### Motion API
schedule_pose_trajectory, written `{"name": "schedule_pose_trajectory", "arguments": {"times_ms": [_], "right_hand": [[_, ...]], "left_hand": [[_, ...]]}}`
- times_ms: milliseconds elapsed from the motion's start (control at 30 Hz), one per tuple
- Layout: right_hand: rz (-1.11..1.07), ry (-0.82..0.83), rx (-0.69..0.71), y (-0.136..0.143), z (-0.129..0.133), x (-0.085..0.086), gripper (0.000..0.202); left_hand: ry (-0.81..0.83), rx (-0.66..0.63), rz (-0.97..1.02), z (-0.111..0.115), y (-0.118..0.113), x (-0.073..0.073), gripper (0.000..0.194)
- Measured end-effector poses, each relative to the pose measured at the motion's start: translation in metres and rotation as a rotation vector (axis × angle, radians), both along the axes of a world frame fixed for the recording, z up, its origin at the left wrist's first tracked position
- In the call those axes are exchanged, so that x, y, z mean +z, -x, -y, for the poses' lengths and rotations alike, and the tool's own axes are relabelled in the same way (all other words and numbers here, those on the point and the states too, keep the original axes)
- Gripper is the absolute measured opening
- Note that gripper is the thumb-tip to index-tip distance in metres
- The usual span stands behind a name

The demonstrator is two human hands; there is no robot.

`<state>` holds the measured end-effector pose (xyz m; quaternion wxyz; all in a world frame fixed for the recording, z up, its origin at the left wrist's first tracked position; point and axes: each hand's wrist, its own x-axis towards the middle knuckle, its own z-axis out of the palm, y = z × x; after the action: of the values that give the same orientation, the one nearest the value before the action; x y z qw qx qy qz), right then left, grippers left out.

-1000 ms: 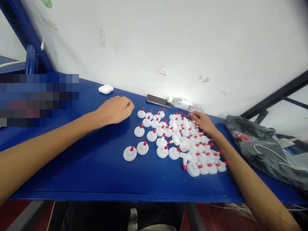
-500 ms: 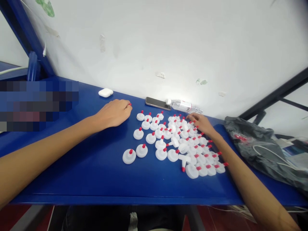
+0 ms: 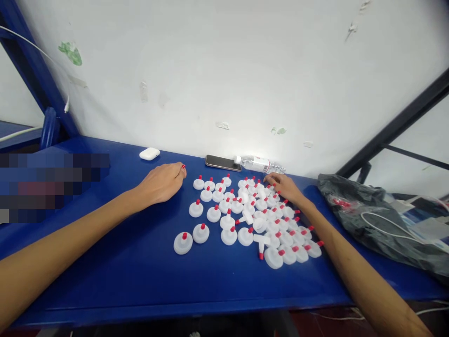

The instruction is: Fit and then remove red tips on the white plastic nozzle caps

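Many white round nozzle caps with red tips (image 3: 201,234) stand on the blue table. They are loosely spaced on the left and packed closely on the right, with a few lying on their sides. My left hand (image 3: 164,181) is closed beside the left end of the group, and a small red tip (image 3: 183,166) shows at its fingers; the rest of that piece is hidden. At the back right edge of the caps my right hand (image 3: 282,185) rests with fingers apart and slightly bent, against the outermost caps. The right forearm runs along the group's right side.
Along the wall lie a phone (image 3: 223,163), a clear water bottle (image 3: 258,164) and a white earbud case (image 3: 149,154). A dark plastic bag (image 3: 361,210) with a cable on it sits at right. Blue metal frame posts (image 3: 52,89) rise at left.
The camera view has tilted up, so everything appears lower in the picture. The hands and the caps keep nearly the same places on the table.
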<state>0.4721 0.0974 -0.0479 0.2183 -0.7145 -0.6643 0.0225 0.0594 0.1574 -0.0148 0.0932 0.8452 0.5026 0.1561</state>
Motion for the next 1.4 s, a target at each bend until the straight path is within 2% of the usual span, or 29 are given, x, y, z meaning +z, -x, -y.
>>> {"name": "schedule_pose_trajectory", "arguments": {"times_ms": [367,733,867,967,1100,1233,1400], "right_hand": [[-0.026,-0.005,-0.021,0.001,-0.001,0.001,0.028],[-0.035,-0.004,-0.015,0.002,0.001,0.004,0.031],[-0.043,-0.059,-0.054,0.001,0.002,0.006,0.038],[-0.050,-0.150,-0.131,0.003,0.006,0.015,0.042],[-0.042,-0.288,-0.177,0.019,0.017,0.039,0.046],[0.044,-0.441,-0.060,0.054,0.037,0.063,0.046],[0.196,-0.471,0.301,0.098,0.056,0.069,0.030]], "left_hand": [[-0.020,-0.032,-0.006,0.003,-0.001,0.000,0.035],[-0.068,-0.102,0.200,0.005,-0.001,-0.001,0.037],[-0.109,-0.060,0.230,0.006,-0.001,-0.002,0.033],[-0.164,-0.094,0.209,0.011,-0.001,0.002,0.039],[-0.253,-0.172,0.211,0.022,-0.003,0.013,0.044],[-0.377,-0.168,0.273,0.031,-0.005,0.017,0.037],[-0.604,-0.309,0.273,0.038,-0.012,0.012,0.024]]}}
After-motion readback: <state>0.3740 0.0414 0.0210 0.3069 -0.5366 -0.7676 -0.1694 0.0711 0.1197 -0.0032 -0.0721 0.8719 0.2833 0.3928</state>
